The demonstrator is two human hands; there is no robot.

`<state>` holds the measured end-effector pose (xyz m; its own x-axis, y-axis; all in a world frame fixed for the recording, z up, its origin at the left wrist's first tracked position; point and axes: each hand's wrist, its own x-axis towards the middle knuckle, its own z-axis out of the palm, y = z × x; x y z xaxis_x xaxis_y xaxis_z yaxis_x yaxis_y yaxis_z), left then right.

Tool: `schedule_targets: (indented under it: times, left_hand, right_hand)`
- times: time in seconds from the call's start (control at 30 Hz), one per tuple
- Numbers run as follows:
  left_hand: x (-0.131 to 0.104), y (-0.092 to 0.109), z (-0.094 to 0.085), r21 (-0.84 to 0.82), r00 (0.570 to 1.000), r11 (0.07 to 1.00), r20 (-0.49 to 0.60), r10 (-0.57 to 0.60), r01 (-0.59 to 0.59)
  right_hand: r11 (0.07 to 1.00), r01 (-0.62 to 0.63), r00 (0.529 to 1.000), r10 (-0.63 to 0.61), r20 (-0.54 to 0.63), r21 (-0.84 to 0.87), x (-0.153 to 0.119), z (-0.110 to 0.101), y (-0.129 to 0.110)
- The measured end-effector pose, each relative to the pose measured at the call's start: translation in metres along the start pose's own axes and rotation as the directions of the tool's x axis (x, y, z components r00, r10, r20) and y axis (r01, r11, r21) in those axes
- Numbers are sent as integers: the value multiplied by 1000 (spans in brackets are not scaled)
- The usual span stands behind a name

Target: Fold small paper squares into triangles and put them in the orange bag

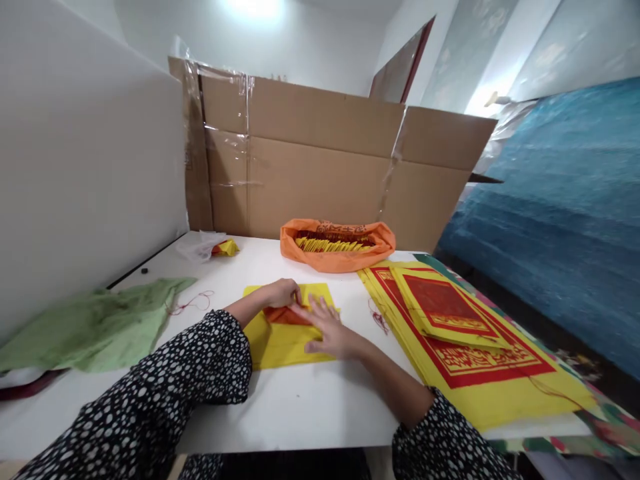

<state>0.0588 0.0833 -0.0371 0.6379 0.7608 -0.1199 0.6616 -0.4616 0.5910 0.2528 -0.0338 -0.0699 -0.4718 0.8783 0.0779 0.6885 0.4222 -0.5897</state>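
Note:
A yellow sheet [285, 350] lies on the white table, with a folded orange-red piece [284, 316] on it. My left hand [283, 294] is closed at the upper edge of the orange-red piece, its fingers bent together; what they pinch is too small to make out. Beside it, my right hand [327, 325] has its fingers spread over the right part of the yellow sheet, the fingertips close to the orange-red piece.
Behind the sheet sits an orange bag [337, 263] of folded yellow and red pieces. Printed yellow sheets [450, 393] are stacked at the right. Green cloth [110, 327], thread and a clear plastic bag [200, 245] lie left. Cardboard [320, 160] stands behind.

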Motion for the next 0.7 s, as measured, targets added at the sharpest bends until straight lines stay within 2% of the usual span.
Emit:
schedule_targets:
  times: [0.03, 0.07, 0.1, 0.13, 0.17, 0.2, 0.23, 0.3, 0.33, 0.37, 0.43, 0.5, 0.6, 0.67, 0.7]
  left_hand:
    - [-1, 1, -2, -21, 999, 1000, -32, 11, -12]
    - [-3, 2, -5, -44, 997, 999, -74, 29, -32]
    - [-5, 4, -8, -69, 991, 996, -121, 51, -60]
    - [-9, 5, -11, -94, 983, 991, -167, 74, -91]
    - [-12, 5, -13, -114, 973, 986, -209, 95, -121]
    - [-16, 5, -15, -139, 962, 978, -244, 121, -158]
    - [-20, 3, -15, -170, 949, 964, -275, 155, -206]
    - [-27, -4, -13, -221, 918, 924, -320, 234, -313]
    - [-32, -10, -10, -226, 904, 907, -329, 273, -356]
    - [-36, -16, -7, -214, 897, 898, -317, 308, -384]
    - [-47, -26, 1, -147, 910, 909, -216, 355, -390]
    - [-59, -32, 9, -69, 925, 925, -93, 368, -375]
    - [-73, -30, 21, 39, 935, 935, -27, 354, -352]
    - [-80, -26, 28, 110, 934, 929, -18, 357, -353]
    - [-82, -24, 31, 140, 930, 922, -9, 367, -362]
  right_hand:
    - [997, -25, 976, 39, -215, 70, 0, 0, 5]
    - [989, -38, 898, 97, -430, 144, 0, -1, 10]
    - [976, -33, 789, 156, -594, 214, 1, -3, 14]
    - [963, -6, 705, 194, -682, 268, 3, -5, 18]
    - [952, 35, 683, 198, -703, 303, 4, -7, 20]
    - [946, 78, 715, 168, -679, 316, 6, -9, 21]
    - [947, 119, 767, 104, -633, 300, 8, -9, 20]
    - [964, 209, 852, -97, -515, 164, 9, -6, 16]
    - [962, 266, 867, -215, -449, 54, 9, -1, 13]
    - [943, 327, 867, -326, -377, -65, 9, 4, 11]
    - [865, 434, 845, -488, -219, -253, 8, 18, 9]
    - [803, 481, 827, -549, -123, -352, 6, 30, 9]
    - [770, 523, 799, -592, -103, -365, 2, 38, 12]
    - [781, 552, 784, -605, -138, -291, -1, 36, 13]
    - [803, 548, 792, -588, -164, -233, -2, 34, 12]
